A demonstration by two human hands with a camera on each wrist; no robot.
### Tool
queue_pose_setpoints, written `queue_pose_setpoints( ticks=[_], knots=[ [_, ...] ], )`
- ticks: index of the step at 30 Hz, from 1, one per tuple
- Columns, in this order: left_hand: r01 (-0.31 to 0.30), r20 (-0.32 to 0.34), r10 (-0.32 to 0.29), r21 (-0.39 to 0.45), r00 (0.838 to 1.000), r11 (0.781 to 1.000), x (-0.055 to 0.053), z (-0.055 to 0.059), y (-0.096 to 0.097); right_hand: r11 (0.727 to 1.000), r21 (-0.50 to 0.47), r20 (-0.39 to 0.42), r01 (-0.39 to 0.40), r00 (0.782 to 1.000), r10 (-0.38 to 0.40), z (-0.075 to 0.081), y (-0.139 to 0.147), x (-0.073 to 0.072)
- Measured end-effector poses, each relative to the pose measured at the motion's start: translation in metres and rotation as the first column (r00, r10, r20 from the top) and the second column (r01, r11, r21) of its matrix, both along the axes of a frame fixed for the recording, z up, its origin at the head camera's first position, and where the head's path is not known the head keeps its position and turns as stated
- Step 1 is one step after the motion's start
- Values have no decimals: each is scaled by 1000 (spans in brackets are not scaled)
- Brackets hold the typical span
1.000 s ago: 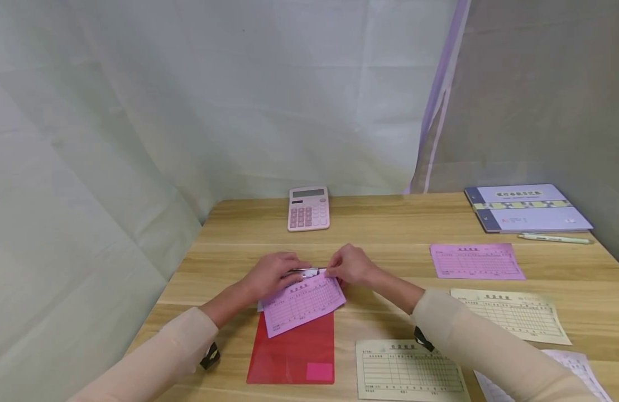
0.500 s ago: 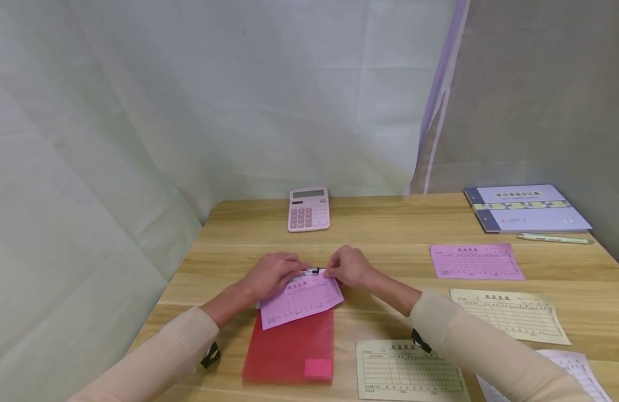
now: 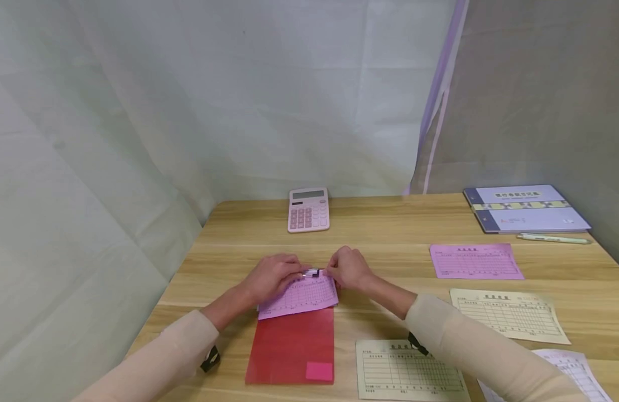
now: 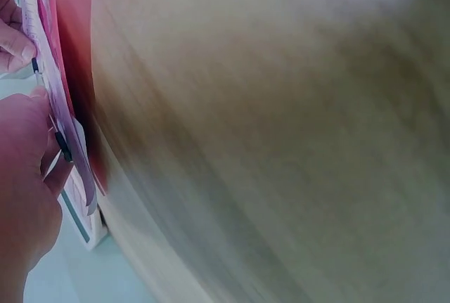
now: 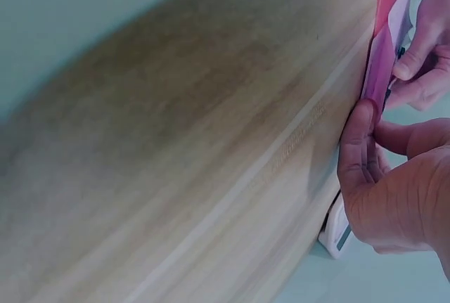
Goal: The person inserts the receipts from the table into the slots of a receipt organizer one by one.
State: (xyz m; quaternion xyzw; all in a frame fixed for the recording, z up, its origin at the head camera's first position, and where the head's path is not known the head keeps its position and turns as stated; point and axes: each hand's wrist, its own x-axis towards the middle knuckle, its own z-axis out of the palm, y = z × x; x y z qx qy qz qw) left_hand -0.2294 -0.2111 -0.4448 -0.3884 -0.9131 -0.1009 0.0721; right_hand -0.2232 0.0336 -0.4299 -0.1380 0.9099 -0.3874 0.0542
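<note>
A red clip folder [image 3: 289,346] lies on the wooden table in the head view, a bright pink label [image 3: 319,371] at its lower right corner. Over its upper part sits a pink printed slip [image 3: 301,297], with more paper edges under it in the left wrist view. My left hand [image 3: 273,277] grips the metal clip [image 3: 311,273] at the top; its black tips [image 4: 63,146] show in the left wrist view. Thumb and fingers of my right hand [image 3: 350,269] pinch the slip's upper right corner, close to the clip. The folder's top edge is partly hidden by my hands.
Behind the folder is a pink calculator [image 3: 308,209]. To the right lie another pink slip [image 3: 476,261], yellowish slips [image 3: 510,315] [image 3: 412,370] and a whitish slip [image 3: 572,368] partly under my right sleeve. A notebook [image 3: 527,209] and pen [image 3: 554,238] are at the back right.
The pink slip has slid up toward the clip and turned straighter, so more of the red folder shows. Both hands stay at the clip, nearly in place.
</note>
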Motion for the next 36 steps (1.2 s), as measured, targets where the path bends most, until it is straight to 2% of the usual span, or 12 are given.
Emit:
queue_pose_setpoints(
  ticks=[9, 18, 23, 26, 32, 36],
  knots=[
    [14, -30, -14, 14, 999, 1000, 2, -3, -1, 998, -13, -57, 55, 997, -55, -1, -1, 3],
    [7, -38, -6, 25, 999, 1000, 3, -4, 1, 997, -31, -34, 74, 997, -75, -4, -2, 3],
    [-3, -40, 4, 15, 999, 1000, 5, -5, 1, 998, -38, -17, 53, 998, -53, -3, -1, 2],
    [-6, -39, 6, 15, 999, 1000, 5, -5, 1, 997, -60, 20, 41, 999, -40, -1, 1, 0],
    [-17, -31, 17, 11, 999, 1000, 4, -4, 2, 998, -70, 2, 8, 1000, -8, 2, 6, -5],
    [-20, -24, 20, 8, 1000, 1000, 4, -3, 3, 998, -58, 72, -37, 997, 41, 5, 8, -7]
  ],
)
